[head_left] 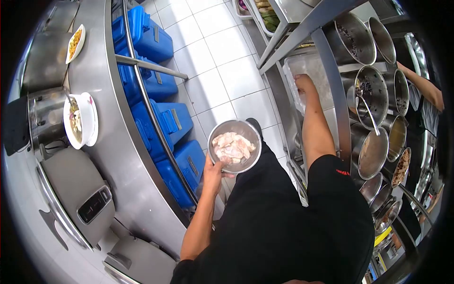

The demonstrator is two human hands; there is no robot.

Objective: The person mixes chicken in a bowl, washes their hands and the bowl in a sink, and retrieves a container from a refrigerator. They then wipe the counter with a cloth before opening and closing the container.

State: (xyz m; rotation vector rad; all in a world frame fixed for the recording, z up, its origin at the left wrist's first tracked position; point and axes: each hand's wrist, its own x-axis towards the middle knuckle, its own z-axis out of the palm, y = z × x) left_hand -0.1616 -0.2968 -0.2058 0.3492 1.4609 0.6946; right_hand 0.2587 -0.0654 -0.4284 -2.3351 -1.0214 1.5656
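A round metal bowl (257, 157) with pale raw meat pieces (232, 147) in it is held low in front of my body. My left hand (215, 173) grips its lower left rim, thumb on the edge. Out to the right, my right hand (304, 84) reaches to a translucent plastic container (314, 66) on a shelf under a steel frame. Its fingers are bent down at the container's near side, and their tips are hard to make out.
Blue lidded bins (163, 120) line the left, behind a metal rail. A steel counter (118, 156) carries a soup bowl (75, 122) and a plate of food (74, 45). Metal pots (371, 154) crowd the right, beside another person's arm (422, 85). White floor tiles (222, 75) lie between.
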